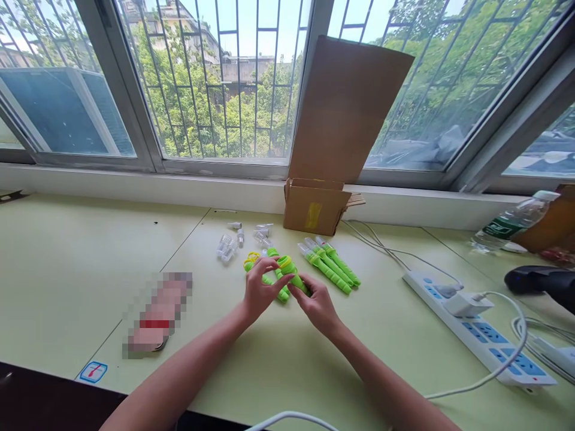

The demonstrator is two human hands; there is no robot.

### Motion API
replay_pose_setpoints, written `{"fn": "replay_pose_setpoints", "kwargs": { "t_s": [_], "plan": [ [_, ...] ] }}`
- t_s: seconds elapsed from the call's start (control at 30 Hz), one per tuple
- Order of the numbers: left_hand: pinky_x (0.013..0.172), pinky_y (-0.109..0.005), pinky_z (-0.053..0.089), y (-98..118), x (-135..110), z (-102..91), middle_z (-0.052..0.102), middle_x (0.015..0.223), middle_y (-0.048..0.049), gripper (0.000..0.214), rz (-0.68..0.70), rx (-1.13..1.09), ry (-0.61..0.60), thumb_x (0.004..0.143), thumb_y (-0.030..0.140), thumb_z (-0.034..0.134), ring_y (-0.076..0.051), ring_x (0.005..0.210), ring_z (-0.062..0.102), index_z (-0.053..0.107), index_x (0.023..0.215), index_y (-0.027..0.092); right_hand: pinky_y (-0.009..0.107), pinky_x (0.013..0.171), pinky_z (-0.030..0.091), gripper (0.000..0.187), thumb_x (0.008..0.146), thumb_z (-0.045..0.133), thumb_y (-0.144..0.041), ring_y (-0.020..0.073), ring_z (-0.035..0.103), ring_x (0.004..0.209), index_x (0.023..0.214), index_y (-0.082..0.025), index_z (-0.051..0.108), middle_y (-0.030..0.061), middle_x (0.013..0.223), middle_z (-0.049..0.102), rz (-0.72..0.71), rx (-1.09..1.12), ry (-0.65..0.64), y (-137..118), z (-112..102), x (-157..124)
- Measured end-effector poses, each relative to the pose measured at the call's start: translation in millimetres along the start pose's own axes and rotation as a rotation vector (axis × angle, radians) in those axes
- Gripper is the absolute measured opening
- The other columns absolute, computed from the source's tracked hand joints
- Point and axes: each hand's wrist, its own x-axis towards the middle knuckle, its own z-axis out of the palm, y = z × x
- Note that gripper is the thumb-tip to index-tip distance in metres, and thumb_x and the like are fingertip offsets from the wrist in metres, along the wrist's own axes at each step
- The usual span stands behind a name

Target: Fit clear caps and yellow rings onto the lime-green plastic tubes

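Note:
Both my hands meet at the middle of the pale green table (67, 281). My left hand (259, 291) and my right hand (317, 304) are closed together on a green toy tube with a yellow ring at its top (290, 270). Other green tubes (276, 287) lie under and behind my fingers. Three finished green tubes with clear tips (330, 266) lie side by side just right of my hands. Several small clear plastic caps (231, 242) are scattered behind my left hand.
An open cardboard box (317, 206) stands against the window sill behind the tubes. A white power strip (480, 329) with plugs and cables runs along the right. A water bottle (512, 221) and a dark device (541, 281) lie at far right. A blurred object (157, 314) sits at left.

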Motion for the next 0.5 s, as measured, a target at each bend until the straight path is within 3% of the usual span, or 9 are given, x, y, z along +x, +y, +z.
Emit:
{"fn": "replay_pose_setpoints", "kwargs": {
  "t_s": [0.27,0.5],
  "plan": [
    [0.074,-0.037,0.064,0.6,3.0,-2.1,0.068,0.093,-0.0052,0.024,-0.026,-0.044,-0.032,0.073,0.029,0.075,-0.023,0.098,0.068,0.059,0.088,0.019,0.024,0.042,0.024,0.030,0.083,0.061,-0.047,0.0090,0.032,0.043,0.072,-0.020,0.054,-0.0064,0.049,0.040,0.142,0.145,-0.061,0.0,-0.8,-0.6],
    [0.074,-0.036,0.064,0.9,3.9,-2.8,0.069,0.095,-0.0057,0.025,-0.038,-0.053,-0.035,0.072,0.029,0.076,-0.022,0.096,0.069,0.060,0.089,0.018,0.022,0.034,0.022,0.034,0.081,0.062,-0.051,0.0061,0.030,0.033,0.072,-0.021,0.050,-0.0088,0.046,0.040,0.250,0.333,-0.162,-3.1,-1.5,-1.0]
  ]
}}
